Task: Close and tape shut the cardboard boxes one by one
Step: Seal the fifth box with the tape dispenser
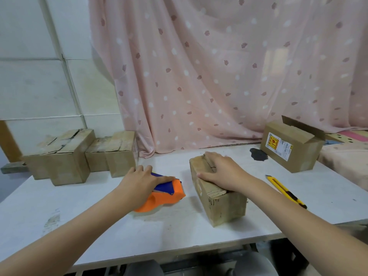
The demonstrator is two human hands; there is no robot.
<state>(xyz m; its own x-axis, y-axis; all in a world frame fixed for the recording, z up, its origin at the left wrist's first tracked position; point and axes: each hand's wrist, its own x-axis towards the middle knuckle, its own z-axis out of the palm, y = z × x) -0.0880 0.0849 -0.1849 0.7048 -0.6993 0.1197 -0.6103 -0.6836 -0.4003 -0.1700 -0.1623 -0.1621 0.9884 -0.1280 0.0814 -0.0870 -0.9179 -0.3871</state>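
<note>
At the white table (179,232), a person's right hand (221,172) presses flat, fingers together, on the flaps of the near cardboard box (223,204) at centre right, while the left hand (139,180) curls over the orange tape dispenser (167,194) just left of it. Lift that palm too soon and the flaps may spring open, skewing the tape.

soft even daylight, warped edges

Count: four cardboard boxes — one under the right hand (221,172), two closed ones (59,156) (117,152) beyond the left hand (139,182), one open (292,146) beyond the right; one tape dispenser (167,196) under the left hand; one utility knife (286,191) right of the right hand
</note>
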